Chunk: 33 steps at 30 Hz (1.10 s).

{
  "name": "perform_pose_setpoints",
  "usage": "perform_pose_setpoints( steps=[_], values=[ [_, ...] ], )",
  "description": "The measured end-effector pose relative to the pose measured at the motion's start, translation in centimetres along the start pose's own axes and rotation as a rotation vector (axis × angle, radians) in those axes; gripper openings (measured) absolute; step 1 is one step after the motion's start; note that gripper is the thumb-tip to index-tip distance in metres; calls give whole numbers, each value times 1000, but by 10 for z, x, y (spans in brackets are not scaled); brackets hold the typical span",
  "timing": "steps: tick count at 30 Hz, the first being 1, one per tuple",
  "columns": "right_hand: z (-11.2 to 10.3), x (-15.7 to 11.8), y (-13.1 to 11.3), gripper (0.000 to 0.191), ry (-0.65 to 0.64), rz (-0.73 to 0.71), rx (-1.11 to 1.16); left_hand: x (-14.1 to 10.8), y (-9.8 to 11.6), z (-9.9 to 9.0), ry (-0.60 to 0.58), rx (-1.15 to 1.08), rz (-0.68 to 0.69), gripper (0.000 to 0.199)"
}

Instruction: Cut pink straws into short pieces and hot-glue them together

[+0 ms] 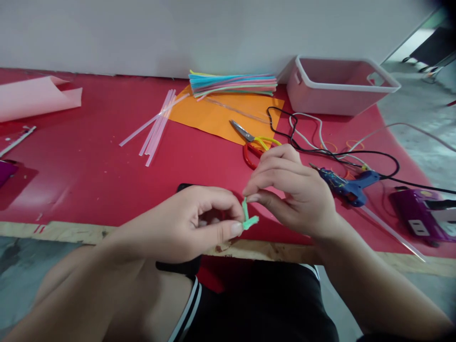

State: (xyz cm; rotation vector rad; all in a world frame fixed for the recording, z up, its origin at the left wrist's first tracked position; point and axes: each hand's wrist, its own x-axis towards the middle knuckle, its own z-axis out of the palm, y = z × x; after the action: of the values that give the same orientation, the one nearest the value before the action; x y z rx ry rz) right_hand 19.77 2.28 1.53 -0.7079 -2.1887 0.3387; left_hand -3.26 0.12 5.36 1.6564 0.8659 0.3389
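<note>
A short green pipe cleaner (251,222), bent into a narrow V, is between my two hands above the front edge of the table. My left hand (210,218) pinches it at the bend between thumb and fingers. With thumb and forefinger, my right hand (292,190) grips the upper tip of the same piece. Just beyond the right hand lie scissors (251,137) with red and yellow handles, partly hidden by the fingers. To its right rests a blue hot glue gun (351,185) with a clear glue stick (395,232) in its back end. A black object (185,186) is mostly covered by my left hand.
Pipe cleaners (233,85) in several colours lie on an orange sheet (199,114) at the back. Clear glue sticks (158,128) are left of it. A white bin (342,88), looping cables (295,137) and a purple power strip (423,213) occupy the right. Pink paper (32,99) lies far left.
</note>
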Motion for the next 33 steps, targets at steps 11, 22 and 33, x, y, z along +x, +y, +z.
perform_pose_setpoints(
  steps=[11,22,33],
  values=[
    [6,-3,-8,6,138,-39,-209,9,-14,4,413,58,-90,16],
    [3,-3,-5,6,-46,327,418,7,-11,4,474,373,189,14],
    [3,-3,-5,6,-10,367,374,6,-18,7,486,710,378,13]
  ],
)
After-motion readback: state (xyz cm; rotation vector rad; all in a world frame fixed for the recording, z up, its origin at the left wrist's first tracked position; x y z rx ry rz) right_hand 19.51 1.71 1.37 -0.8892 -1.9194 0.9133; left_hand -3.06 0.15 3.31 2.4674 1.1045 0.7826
